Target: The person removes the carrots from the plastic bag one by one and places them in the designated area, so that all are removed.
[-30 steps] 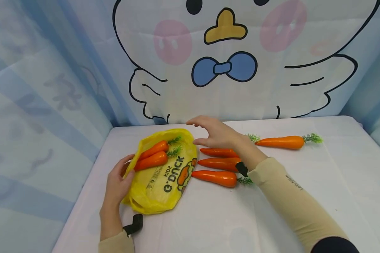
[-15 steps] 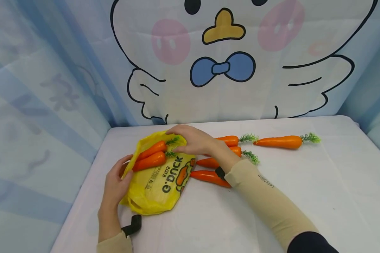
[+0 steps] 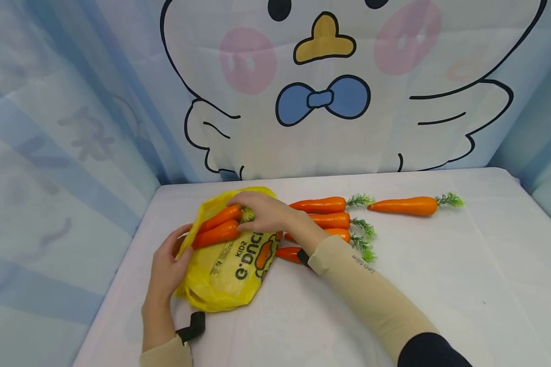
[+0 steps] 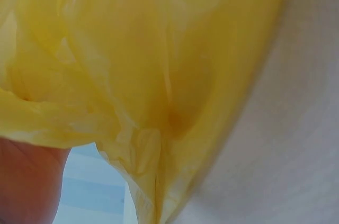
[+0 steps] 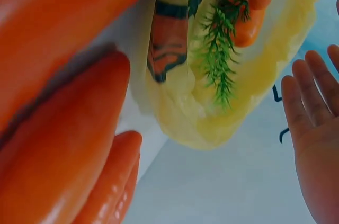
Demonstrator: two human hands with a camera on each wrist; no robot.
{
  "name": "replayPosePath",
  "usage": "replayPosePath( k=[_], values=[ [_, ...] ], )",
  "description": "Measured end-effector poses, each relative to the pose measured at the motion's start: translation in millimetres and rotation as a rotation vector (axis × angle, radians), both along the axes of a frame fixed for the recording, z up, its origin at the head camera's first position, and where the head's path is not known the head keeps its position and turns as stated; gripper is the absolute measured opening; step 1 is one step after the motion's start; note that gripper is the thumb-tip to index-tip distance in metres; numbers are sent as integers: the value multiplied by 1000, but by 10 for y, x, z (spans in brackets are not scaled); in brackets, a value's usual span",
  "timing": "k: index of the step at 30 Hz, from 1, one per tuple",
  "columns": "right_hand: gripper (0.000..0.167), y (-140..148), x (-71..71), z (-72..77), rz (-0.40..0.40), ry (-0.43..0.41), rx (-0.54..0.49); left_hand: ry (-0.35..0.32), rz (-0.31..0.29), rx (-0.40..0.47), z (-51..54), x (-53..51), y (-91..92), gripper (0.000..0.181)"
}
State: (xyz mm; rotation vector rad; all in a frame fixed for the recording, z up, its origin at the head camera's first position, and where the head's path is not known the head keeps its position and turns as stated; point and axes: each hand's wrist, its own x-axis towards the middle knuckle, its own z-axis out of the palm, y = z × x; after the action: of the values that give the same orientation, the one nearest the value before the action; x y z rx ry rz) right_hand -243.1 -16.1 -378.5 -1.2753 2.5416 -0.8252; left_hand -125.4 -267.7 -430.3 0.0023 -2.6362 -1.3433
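My left hand (image 3: 165,267) holds the left edge of a yellow plastic bag (image 3: 211,293) with printed lettering, thumb on the near side. Two orange toy carrots, an upper carrot (image 3: 220,218) and a lower carrot (image 3: 218,234), lie in the bag's mouth with their green tops facing right. Over those tops is my right hand (image 3: 268,211), partly covering them. In the right wrist view the fingers of that hand (image 5: 318,144) look straight, beside the carrot greens (image 5: 220,54). The left wrist view shows mostly bag film (image 4: 132,49) and part of a finger or thumb (image 4: 29,181).
Several more carrots lie right of the bag, including a top one (image 3: 319,205) and a bottom one (image 3: 288,254) partly under the right arm. Another carrot (image 3: 404,206) lies farther right on the white table (image 3: 441,285). A printed cloth (image 3: 321,148) hangs behind.
My right hand has moved left, from above the row of carrots to the green tops of the two carrots in the bag. The left hand keeps its hold on the bag.
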Motion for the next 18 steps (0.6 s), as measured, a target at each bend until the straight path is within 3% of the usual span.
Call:
replayPosePath(
  k=[18],
  values=[
    [57,-260,-2,-182,12,-21,32,-16,5,11,7,8,6,52]
  ],
)
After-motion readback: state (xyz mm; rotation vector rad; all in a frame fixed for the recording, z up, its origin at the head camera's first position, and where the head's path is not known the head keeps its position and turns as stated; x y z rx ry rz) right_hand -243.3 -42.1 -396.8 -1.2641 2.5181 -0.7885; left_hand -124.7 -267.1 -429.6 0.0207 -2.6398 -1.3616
